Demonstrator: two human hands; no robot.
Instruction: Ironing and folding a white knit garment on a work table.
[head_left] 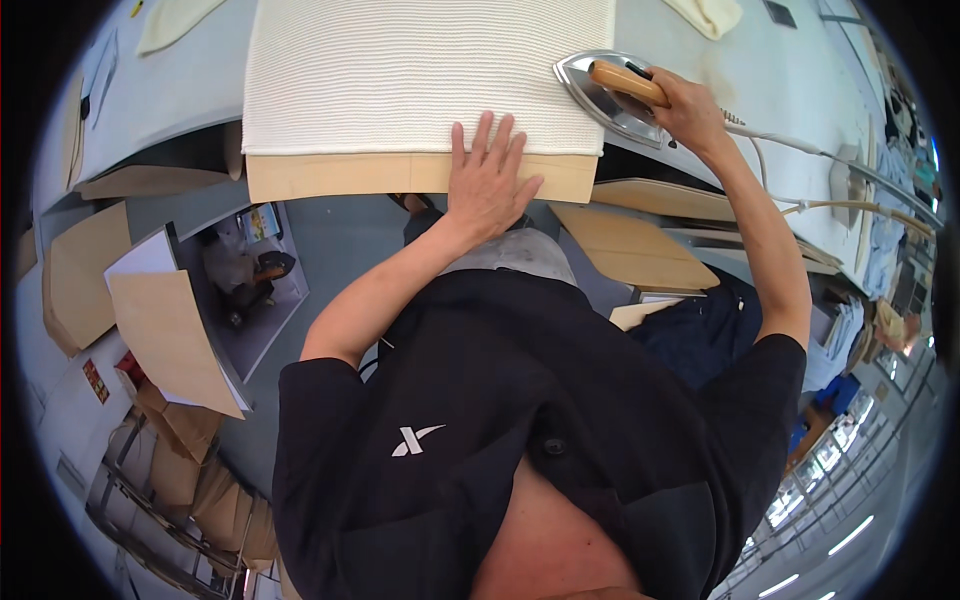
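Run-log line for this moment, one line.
left hand: spread, fingers on cream knit | right hand: gripping iron | iron: over knit's right edge | tan board: under knit, near edge exposed

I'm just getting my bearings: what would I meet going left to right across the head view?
Open grey box, left hand with fingers spread, wooden-handled iron, right hand gripping it.

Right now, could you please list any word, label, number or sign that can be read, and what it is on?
White stylised emblem on the dark shirt: no readable word.
Red label at left: too small to read.
Colourful packet in the open compartment: too blurred.
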